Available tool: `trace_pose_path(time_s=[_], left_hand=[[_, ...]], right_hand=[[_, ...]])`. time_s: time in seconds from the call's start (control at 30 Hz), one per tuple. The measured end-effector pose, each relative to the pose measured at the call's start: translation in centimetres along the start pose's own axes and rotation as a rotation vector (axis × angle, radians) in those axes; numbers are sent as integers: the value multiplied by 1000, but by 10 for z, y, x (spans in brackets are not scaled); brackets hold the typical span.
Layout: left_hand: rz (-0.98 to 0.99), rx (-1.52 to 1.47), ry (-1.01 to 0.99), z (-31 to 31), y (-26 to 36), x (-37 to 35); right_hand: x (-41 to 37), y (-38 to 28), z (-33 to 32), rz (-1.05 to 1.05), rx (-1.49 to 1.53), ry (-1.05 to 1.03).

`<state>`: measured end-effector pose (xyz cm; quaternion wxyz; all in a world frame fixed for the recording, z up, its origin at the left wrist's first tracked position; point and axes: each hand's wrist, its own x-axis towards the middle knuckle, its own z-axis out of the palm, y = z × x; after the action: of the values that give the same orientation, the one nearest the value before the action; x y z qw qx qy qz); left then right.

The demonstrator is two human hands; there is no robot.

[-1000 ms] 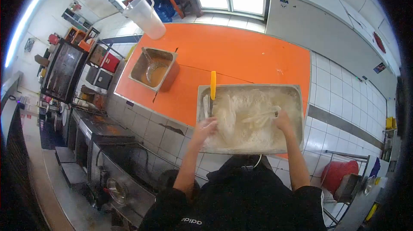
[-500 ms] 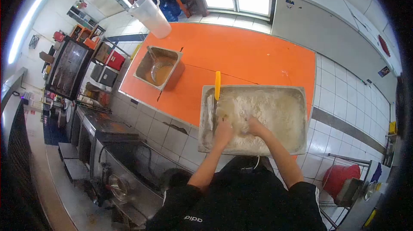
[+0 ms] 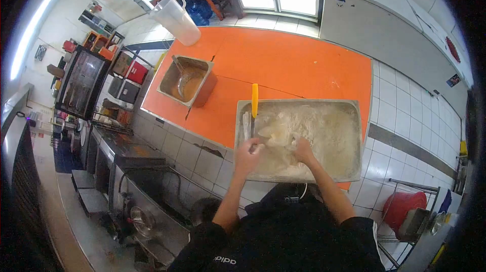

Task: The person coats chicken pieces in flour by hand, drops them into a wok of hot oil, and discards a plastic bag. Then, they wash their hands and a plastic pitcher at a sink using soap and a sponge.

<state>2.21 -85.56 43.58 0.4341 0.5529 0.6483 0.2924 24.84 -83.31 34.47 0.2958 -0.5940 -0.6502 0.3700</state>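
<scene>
Orange table top, smooth and with thin dark seams, fills the middle of the frame. Compared with half a second ago, the left hand is farther to the left, near the left side of the metal tray, while the right hand remains near the tray's centre. Between them, pale coated pieces now show more clearly. The container and the jug stay at their places, upper left.

Left fingers are curled inward; whether they pinch something, I cannot tell. Right fingers are bent down at the pieces, but their grip is also not clear.

At the tray's upper left corner, a yellow handle rises across the rim, just above the left hand. Powdery white flour, uneven and lumpy, covers the rectangular tray. Brown liquid and a ladle lie inside the deep, metal container; the jug is tall, cloudy plastic.
</scene>
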Motion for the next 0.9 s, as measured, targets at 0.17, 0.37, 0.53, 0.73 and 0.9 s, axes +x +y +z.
trace_pose_path(time_s=[0.17, 0.37, 0.53, 0.73, 0.9], left_hand=[[67, 261, 343, -40, -24, 11], [-19, 637, 264, -17, -20, 43], [75, 586, 297, -22, -28, 59], [123, 466, 328, -62, 67, 13], [144, 542, 367, -71, 107, -22]], right_hand=[[-13, -15, -42, -42, 0, -5], [-24, -26, -71, 13, -90, 76], [-29, -30, -87, 70, -59, 92], [-34, -16, -64, 23, -49, 23], [-29, -48, -54, -3, 83, -15]])
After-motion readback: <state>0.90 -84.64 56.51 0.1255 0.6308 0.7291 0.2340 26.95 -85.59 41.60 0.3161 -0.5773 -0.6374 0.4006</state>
